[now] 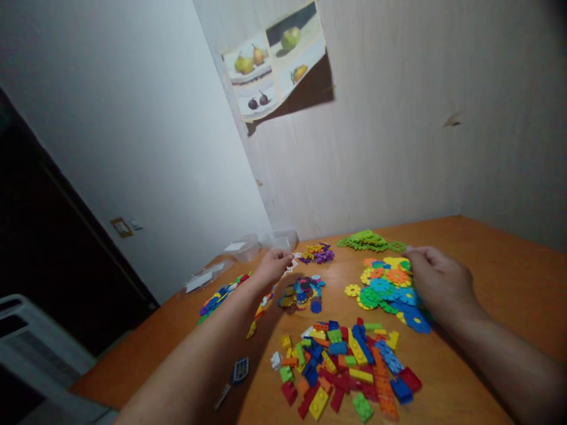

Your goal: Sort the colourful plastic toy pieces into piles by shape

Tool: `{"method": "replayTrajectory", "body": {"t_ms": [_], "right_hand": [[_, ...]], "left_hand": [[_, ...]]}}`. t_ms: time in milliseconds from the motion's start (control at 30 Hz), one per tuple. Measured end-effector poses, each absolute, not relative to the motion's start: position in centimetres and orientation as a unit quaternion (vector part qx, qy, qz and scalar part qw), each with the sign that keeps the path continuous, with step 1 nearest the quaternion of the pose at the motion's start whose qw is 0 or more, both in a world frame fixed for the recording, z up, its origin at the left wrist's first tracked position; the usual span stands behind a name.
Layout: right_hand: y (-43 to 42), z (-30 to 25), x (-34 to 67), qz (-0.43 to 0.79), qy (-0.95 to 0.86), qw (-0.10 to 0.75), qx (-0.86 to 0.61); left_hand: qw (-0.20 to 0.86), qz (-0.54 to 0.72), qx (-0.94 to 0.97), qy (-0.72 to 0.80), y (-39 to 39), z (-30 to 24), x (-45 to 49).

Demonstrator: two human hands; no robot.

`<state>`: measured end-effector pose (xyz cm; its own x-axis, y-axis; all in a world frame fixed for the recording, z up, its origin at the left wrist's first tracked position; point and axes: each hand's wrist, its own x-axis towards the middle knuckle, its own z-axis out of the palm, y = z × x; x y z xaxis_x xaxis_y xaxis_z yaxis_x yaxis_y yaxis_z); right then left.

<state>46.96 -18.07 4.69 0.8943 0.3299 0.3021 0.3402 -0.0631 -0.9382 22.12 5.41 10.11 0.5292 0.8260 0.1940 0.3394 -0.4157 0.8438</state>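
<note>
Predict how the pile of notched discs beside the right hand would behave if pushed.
The pile of notched discs would probably slide apart, since its pieces appear loosely overlapped. They look thin, suggesting little weight for their width. Most lie roughly flat, so rolling seems unlikely.

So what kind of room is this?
Perhaps a playroom or a room at home, though I can't be sure: a brown table bears piles of toy bricks and flower-shaped discs, and fruit pictures hang on the wall.
</note>
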Motion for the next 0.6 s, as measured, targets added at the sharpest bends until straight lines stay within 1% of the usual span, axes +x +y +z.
{"method": "replayTrajectory", "body": {"t_ms": [67, 167, 400, 500, 600], "right_hand": [[-18.0, 4.4, 46.7, -0.002, -0.249, 0.630, -0.736], [-17.9, 3.9, 46.4, -0.001, -0.278, 0.606, -0.745], [-17.7, 3.4, 46.4, -0.006, -0.289, 0.594, -0.751], [-17.7, 3.2, 46.7, -0.004, -0.284, 0.588, -0.757], [-17.6, 2.7, 47.1, -0.007, -0.290, 0.583, -0.759]], "left_hand": [[0.337, 0.322, 0.796, 0.388, 7.3, 10.3, 18.7], [0.253, 0.284, 0.824, 0.421, 9.3, 9.8, 14.7], [0.217, 0.188, 0.856, 0.430, 9.4, 7.5, 11.6], [0.178, 0.146, 0.865, 0.446, 9.2, 7.5, 11.6], [0.146, 0.139, 0.852, 0.483, 9.5, 7.6, 11.8]]}}
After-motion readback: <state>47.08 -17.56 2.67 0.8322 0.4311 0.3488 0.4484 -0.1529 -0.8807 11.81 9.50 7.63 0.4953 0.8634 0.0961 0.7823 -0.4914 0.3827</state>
